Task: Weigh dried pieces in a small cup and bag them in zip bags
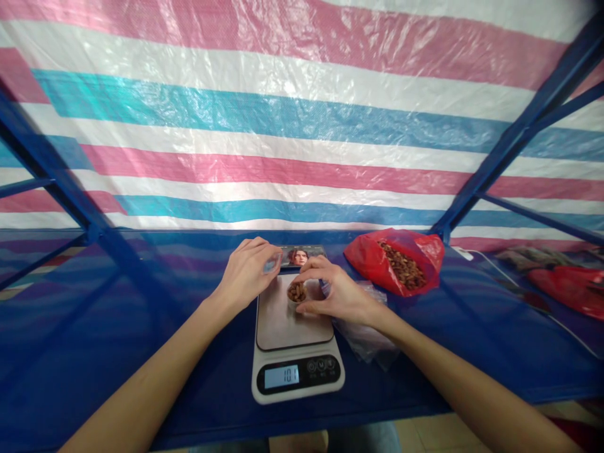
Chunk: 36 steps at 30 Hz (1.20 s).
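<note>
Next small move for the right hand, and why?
I'd probably ease the right hand off the small cup and let the number settle. Its fingers are around the cup over the scale, and the display seems to read 10.1; any touch could skew that. Whether the cup rests fully on the plate is hard to tell.

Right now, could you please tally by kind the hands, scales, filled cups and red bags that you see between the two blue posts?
Hands: 2, left hand and right hand
Scale: 1
Filled cup: 1
Red bag: 1
Total: 5
</note>
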Available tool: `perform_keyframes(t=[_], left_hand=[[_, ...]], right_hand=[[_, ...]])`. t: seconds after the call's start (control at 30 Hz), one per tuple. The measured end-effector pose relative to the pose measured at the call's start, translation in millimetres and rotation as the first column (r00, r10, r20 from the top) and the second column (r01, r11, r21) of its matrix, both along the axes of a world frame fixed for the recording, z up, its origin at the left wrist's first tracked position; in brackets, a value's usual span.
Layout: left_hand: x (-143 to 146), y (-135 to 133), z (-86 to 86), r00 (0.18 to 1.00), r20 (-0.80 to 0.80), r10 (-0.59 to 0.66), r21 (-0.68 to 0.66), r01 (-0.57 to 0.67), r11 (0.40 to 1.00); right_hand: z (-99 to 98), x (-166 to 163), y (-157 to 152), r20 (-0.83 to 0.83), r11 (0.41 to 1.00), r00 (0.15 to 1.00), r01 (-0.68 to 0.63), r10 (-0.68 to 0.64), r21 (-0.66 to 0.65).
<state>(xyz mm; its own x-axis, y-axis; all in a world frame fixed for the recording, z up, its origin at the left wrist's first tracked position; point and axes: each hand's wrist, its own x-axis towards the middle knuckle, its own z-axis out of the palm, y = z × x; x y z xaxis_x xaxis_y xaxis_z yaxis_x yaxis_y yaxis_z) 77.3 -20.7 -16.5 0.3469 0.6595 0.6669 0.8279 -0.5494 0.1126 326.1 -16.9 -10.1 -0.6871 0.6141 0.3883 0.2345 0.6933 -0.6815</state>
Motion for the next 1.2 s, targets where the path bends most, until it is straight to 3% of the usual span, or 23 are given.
perform_keyframes(t=[0.23,0.4,0.77,0.93,1.2], left_hand=[[3.9,-2.7,5.3,0.995,-0.029,0.097,-0.083,-0.099,0.992],[3.4,-2.4,4.6,0.988,-0.049,0.143,-0.108,-0.148,0.983],[2.3,-9.3,16.5,0.949,-0.075,0.305,-0.159,-0.314,0.936],[2.0,-9.5,16.0,0.937,-0.101,0.335,-0.169,-0.348,0.922],[2.1,-6.3,9.1,0.895,-0.072,0.441,-0.163,-0.447,0.880]], right_hand=[[-2.0,-10.2,8.7,-0.231,0.977,0.964,0.086,-0.131,-0.196],[3.2,-28.5,19.7,-0.233,0.977,0.963,0.087,-0.132,-0.192],[33.4,-57.1,34.1,0.052,0.993,0.994,0.092,-0.095,0.068],[49.9,-64.7,31.7,0.238,0.952,0.961,0.066,-0.141,0.298],[58.1,-78.2,32.5,0.391,0.892,0.903,-0.018,-0.180,0.452]])
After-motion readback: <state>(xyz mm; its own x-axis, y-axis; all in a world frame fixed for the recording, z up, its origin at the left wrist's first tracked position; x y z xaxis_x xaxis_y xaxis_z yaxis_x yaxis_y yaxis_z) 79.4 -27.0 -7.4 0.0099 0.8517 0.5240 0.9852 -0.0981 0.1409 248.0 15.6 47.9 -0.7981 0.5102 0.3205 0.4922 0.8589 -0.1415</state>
